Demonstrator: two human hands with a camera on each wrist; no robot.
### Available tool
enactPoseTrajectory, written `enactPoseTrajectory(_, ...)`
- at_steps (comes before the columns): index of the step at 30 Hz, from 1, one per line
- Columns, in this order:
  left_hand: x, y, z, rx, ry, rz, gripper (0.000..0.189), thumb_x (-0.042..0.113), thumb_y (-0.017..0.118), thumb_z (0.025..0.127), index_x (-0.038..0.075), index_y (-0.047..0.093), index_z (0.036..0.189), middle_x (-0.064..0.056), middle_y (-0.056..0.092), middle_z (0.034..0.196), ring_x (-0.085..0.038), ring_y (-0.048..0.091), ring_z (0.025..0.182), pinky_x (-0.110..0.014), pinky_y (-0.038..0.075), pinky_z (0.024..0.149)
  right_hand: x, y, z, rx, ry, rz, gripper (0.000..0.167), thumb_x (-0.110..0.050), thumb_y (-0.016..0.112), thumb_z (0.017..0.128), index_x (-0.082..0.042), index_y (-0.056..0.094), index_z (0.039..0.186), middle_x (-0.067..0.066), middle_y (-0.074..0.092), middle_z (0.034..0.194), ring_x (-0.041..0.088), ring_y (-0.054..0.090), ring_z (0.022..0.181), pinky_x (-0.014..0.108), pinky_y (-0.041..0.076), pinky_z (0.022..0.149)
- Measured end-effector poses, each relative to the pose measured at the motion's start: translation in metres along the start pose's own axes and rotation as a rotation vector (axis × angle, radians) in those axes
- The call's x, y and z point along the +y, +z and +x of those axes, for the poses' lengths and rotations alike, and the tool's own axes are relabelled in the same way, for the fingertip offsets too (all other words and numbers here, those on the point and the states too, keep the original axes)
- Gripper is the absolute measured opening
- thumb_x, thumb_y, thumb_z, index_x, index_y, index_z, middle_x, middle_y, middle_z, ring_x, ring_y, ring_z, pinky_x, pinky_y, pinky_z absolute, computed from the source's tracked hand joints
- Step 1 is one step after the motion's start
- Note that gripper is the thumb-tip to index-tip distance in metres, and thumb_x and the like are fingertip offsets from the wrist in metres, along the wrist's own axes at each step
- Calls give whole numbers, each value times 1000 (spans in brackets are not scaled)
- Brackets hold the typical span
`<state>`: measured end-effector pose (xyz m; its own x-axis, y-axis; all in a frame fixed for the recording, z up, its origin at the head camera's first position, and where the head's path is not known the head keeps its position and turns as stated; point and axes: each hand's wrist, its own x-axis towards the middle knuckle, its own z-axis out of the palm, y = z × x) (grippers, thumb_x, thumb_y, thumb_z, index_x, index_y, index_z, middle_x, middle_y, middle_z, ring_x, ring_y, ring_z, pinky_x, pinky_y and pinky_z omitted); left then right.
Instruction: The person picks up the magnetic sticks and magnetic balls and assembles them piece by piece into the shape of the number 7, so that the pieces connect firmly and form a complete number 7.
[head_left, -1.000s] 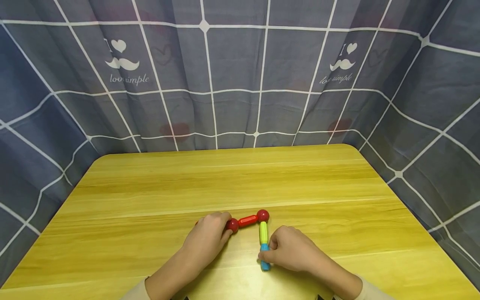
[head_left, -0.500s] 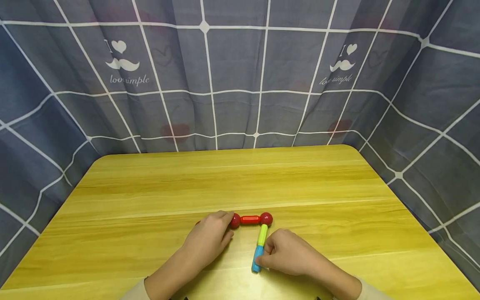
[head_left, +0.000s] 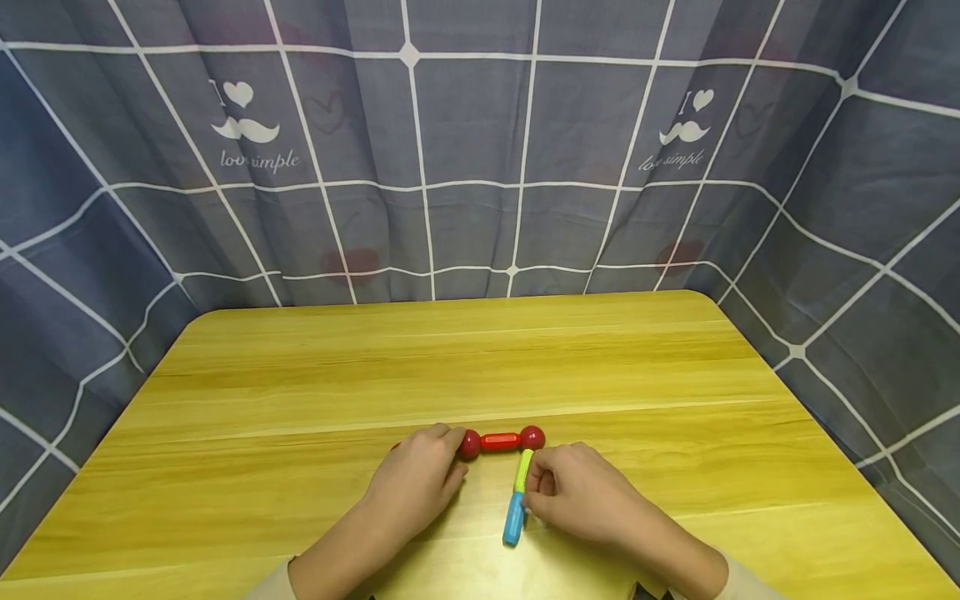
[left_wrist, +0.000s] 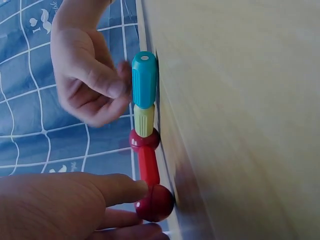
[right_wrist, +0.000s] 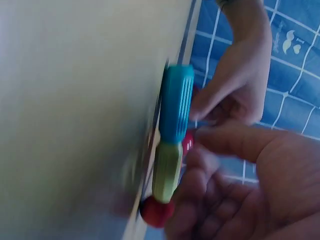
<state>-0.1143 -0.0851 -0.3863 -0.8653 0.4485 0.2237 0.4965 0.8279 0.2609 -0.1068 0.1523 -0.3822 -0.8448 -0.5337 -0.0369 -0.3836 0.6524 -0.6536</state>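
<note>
A chain of toy magnetic rods and balls lies on the table. My left hand (head_left: 420,475) holds the dark red ball (head_left: 469,444) at its left, thumb on the near side. From there a red rod (head_left: 500,442) runs to a second red ball (head_left: 532,437). A yellow-green rod (head_left: 522,472) hangs toward me from that ball, with a blue rod (head_left: 513,518) end to end with it. My right hand (head_left: 581,492) is just right of these two rods, fingers loosely bent and gripping nothing; whether a fingertip touches them is unclear. Part of another red piece (head_left: 395,446) shows behind my left hand.
The wood-grain table (head_left: 480,358) extends beyond the hands to the back and both sides. A grey-blue checked curtain (head_left: 465,225) stands around its back and sides.
The blue and yellow-green rods swung left at the near end, and the red rod turned level. My right hand has since let go of the blue rod and moved slightly away from me.
</note>
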Motion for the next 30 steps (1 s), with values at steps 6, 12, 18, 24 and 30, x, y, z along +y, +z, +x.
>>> enactPoseTrajectory(6, 0, 0, 0, -1, 7, 9, 34, 19, 77, 84, 2, 67, 111, -6, 66, 97, -21, 65, 88, -33, 55, 69, 3, -3, 6, -51, -314, -124, 22, -8, 74, 84, -23, 70, 99, -13, 56, 101, 5, 54, 78, 19, 47, 70)
enactPoseTrajectory(12, -1, 0, 0, -7, 14, -4, 34, 20, 77, 84, 2, 67, 112, -6, 67, 100, -22, 65, 90, -33, 55, 71, 5, 2, 8, -130, -405, -216, 18, -15, 73, 88, -24, 72, 104, -13, 56, 110, 0, 55, 94, 18, 47, 82)
enactPoseTrajectory(18, -9, -7, 4, 5, -17, -32, 35, 19, 77, 85, 0, 67, 113, -9, 67, 104, -25, 65, 95, -35, 55, 77, 11, 2, 11, -148, -424, -227, 14, -16, 71, 91, -24, 72, 102, -15, 56, 108, -2, 54, 94, 17, 46, 83)
enactPoseTrajectory(24, -26, -23, 5, 23, -113, 28, 39, 21, 83, 78, 1, 68, 109, -9, 66, 99, -25, 65, 88, -38, 55, 72, 14, 1, 12, -151, -450, -219, 17, -9, 68, 92, -23, 72, 101, -15, 57, 105, -2, 55, 94, 16, 46, 84)
enactPoseTrajectory(30, -39, -37, 0, -134, -199, 33, 47, 28, 89, 68, 5, 69, 103, -3, 58, 88, -17, 55, 70, -32, 49, 58, 14, 0, 13, -149, -472, -211, 22, -3, 66, 91, -22, 71, 101, -16, 59, 104, -4, 55, 97, 15, 45, 85)
